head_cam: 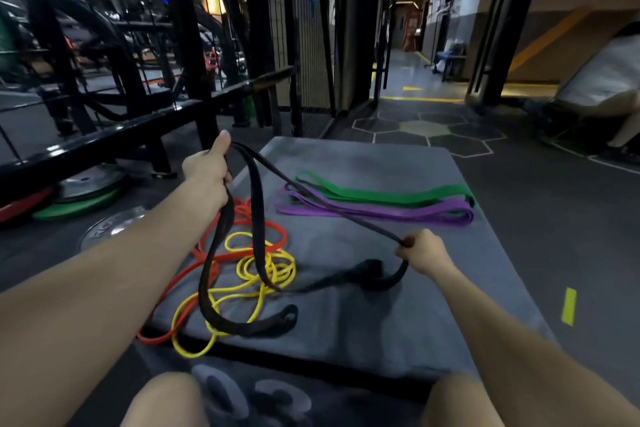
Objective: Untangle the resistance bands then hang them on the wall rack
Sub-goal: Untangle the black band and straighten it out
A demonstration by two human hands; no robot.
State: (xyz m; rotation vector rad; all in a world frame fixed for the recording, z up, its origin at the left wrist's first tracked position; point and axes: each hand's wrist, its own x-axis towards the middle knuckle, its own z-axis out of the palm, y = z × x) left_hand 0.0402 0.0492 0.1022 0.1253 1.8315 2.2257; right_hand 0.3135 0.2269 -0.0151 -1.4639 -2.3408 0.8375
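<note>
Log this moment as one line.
hands: left, right grip black band | red, yellow tangled | green, purple flat

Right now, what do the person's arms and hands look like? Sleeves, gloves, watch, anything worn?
Both arms are bare from the frame edge to the wrist: no sleeves show. The left hand and right hand wear no gloves, and no watch, band or ring is visible. No markings can be made out on either forearm. Two bare knees show at the bottom edge; any clothing there is out of frame.
</note>
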